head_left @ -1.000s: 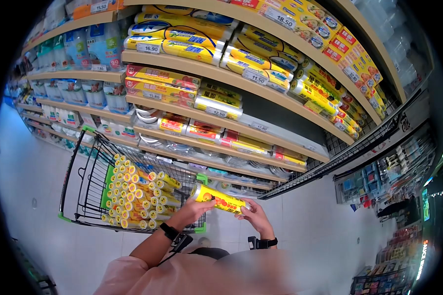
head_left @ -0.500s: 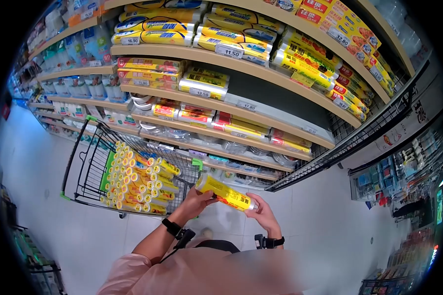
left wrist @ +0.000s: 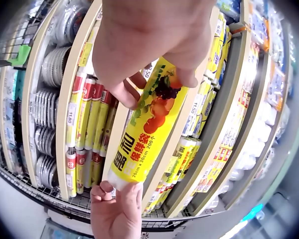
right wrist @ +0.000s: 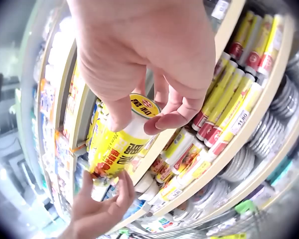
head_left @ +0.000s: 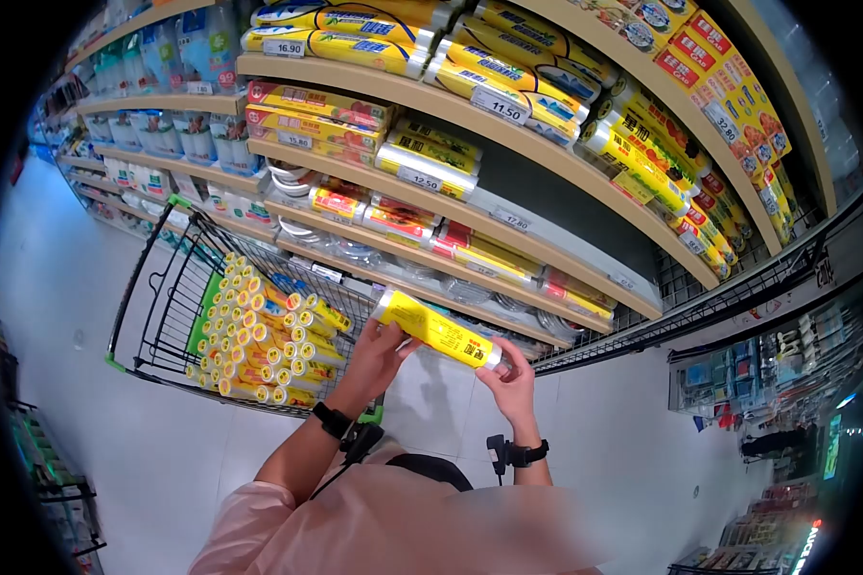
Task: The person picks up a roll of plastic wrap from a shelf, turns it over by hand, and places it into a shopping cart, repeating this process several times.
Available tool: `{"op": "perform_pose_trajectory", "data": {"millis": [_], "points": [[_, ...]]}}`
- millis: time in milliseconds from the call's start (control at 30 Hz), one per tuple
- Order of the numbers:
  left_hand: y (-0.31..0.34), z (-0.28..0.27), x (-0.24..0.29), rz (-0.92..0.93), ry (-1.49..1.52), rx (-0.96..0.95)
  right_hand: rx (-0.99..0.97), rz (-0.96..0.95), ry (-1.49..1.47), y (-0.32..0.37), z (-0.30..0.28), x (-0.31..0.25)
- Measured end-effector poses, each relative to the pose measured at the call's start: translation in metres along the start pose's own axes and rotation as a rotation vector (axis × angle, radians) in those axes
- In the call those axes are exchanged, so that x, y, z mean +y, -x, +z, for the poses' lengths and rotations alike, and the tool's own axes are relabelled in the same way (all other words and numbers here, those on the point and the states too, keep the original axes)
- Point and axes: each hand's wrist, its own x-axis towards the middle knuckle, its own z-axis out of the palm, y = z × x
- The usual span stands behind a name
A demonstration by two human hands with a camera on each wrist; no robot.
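The floor (head_left: 163, 450) bears the shopping cart (head_left: 201, 321); in the cart, yellow-and-white rolls (head_left: 278, 335) lie stacked. Beyond the cart and higher than it, a shelf (head_left: 462, 199) holds boxes (head_left: 316, 125) and shiny rolls (head_left: 431, 153).

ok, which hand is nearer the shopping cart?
Left. In the head view, the left hand is beside the edge of the shopping cart, holding the yellow roll near its cart-side end; the right hand holds the opposite end, farther from the cart.
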Motion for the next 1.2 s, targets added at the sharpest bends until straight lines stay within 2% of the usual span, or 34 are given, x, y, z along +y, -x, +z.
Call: {"op": "perform_pose_trajectory", "data": {"millis": [67, 167, 233, 300, 400, 433, 500, 533, 633, 667, 767, 833, 867, 900, 1000, 1033, 1100, 1200], "points": [[-0.006, -0.004, 0.004, -0.027, -0.024, 0.066, 0.006, -0.006, 0.060, -0.009, 0.000, -0.004], [-0.016, 0.006, 0.023, -0.008, -0.104, 0.076, 0.050, -0.142, 0.040, -0.024, 0.016, -0.010], [-0.015, 0.010, 0.034, 0.005, -0.161, 0.109, -0.020, -0.115, 0.078, -0.030, 0.017, -0.009], [-0.014, 0.010, 0.041, -0.005, -0.094, 0.135, -0.086, -0.099, 0.100, -0.039, 0.022, -0.012], [-0.019, 0.011, 0.052, -0.021, -0.102, 0.178, -0.172, -0.156, 0.466, -0.054, 0.033, -0.031], [-0.021, 0.011, 0.053, -0.029, -0.120, 0.196, -0.177, -0.240, 0.618, -0.060, 0.035, -0.039], [-0.030, 0.009, 0.060, 0.008, -0.193, 0.096, -0.183, -0.413, 0.924, -0.077, 0.039, -0.059], [-0.035, 0.010, 0.063, 0.025, -0.226, 0.046, -0.158, -0.286, 0.886, -0.082, 0.046, -0.077], [-0.044, 0.038, 0.076, 0.123, -0.338, -0.045, -0.084, -0.590, 1.037, -0.112, 0.027, -0.092], [-0.045, 0.045, 0.081, 0.121, -0.347, -0.039, -0.037, -0.597, 1.019, -0.125, 0.015, -0.090], [-0.053, 0.034, 0.085, 0.082, -0.334, 0.037, 0.055, -0.402, 0.836, -0.167, -0.026, -0.081], [-0.052, 0.025, 0.085, 0.054, -0.287, 0.094, 0.122, -0.345, 0.711, -0.195, -0.052, -0.076], [-0.052, 0.016, 0.082, 0.047, -0.287, 0.120, 0.126, -0.378, 0.812, -0.207, -0.061, -0.082], [-0.052, 0.008, 0.079, 0.038, -0.284, 0.147, 0.150, -0.350, 0.785, -0.224, -0.077, -0.075], [-0.054, -0.007, 0.074, 0.056, -0.206, 0.200, 0.285, -0.539, 1.154, -0.269, -0.105, -0.069], [-0.054, -0.009, 0.074, 0.058, -0.182, 0.200, 0.309, -0.434, 1.182, -0.283, -0.109, -0.069], [-0.055, -0.012, 0.072, 0.058, -0.135, 0.200, 0.290, -0.013, 1.134, -0.313, -0.110, -0.080], [-0.057, -0.016, 0.068, 0.029, -0.099, 0.226, 0.238, 0.158, 0.842, -0.355, -0.108, -0.083]]}}
